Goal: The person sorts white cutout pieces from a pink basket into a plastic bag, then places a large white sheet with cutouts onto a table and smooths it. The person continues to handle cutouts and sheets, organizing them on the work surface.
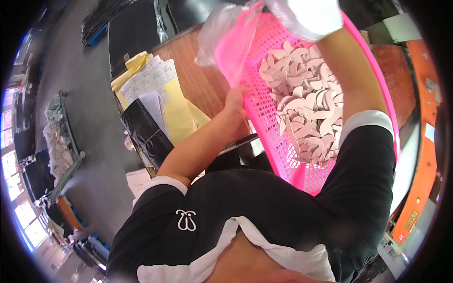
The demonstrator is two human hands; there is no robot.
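A big heap of pale pink curved pieces [306, 111] is already inside the pink plastic basket [260, 120] by the wooden table [191, 54], and the left hand [235, 101] seems to grip the basket's left side. The right forearm [354, 68] reaches over the heap, but something white [314, 19] covers the right hand, so I cannot tell if it is open or closed. A see-through plastic bag [210, 40] sits at the far left corner; whether more pieces are left elsewhere does not show.
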